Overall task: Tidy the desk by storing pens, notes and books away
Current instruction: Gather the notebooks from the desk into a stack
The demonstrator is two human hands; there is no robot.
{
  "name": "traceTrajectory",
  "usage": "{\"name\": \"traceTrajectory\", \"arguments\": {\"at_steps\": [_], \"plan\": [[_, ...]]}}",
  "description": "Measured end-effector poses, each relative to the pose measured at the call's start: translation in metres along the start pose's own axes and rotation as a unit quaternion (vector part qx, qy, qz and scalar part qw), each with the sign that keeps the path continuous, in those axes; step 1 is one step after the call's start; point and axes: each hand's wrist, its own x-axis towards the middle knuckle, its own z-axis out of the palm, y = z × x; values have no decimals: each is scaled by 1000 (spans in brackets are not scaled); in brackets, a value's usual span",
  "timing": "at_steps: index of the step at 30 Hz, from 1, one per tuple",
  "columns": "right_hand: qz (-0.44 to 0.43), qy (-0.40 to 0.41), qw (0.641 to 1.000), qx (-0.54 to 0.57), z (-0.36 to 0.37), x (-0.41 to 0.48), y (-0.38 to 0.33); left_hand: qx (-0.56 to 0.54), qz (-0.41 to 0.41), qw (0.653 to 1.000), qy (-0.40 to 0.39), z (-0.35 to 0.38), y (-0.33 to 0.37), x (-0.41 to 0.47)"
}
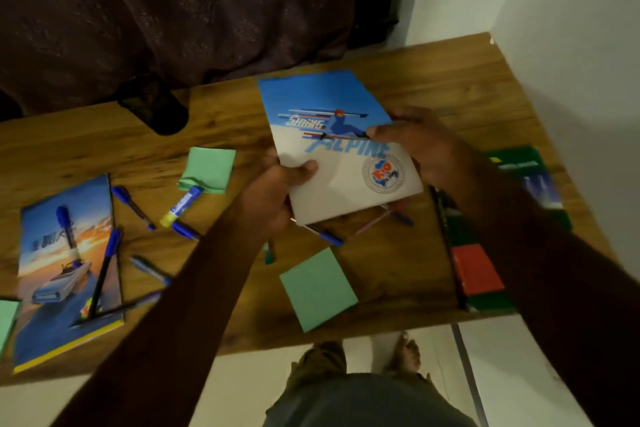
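Head view: the left hand (273,194) fingers pinch the near-left edge of the ski-cover notebook (337,146); the right hand (426,146) fingers clamp its right edge. It is held clear above the surface (398,274), long axis running away from the person. The green book (485,274) lies nearer the right hand.
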Motion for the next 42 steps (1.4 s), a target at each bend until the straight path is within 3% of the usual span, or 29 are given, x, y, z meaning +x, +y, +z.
{"name": "traceTrajectory", "arguments": {"at_steps": [11,19,23,26,28,31,33,37,42], "plan": [[-53,118,991,-29,-157,-98,44,-7,-53,995,-82,147,-112,-36],[-40,185,980,-69,-198,-129,76,79,-156,981,-85,184,-145,-48],[-40,209,967,-142,-198,-128,102,211,-110,971,6,189,-159,-47],[-30,232,952,-196,-198,-124,112,331,-44,943,18,193,-166,-45],[-29,250,920,-301,-202,-121,113,369,-48,928,13,191,-165,-48],[-5,289,841,-457,-196,-117,105,436,-28,899,9,179,-154,-50],[-10,288,844,-453,-180,-124,91,477,-5,879,26,164,-146,-48],[-48,242,853,-459,-148,-118,68,467,32,883,28,140,-126,-48],[-73,180,864,-465,-84,-96,53,435,3,898,57,97,-100,-56]]}}
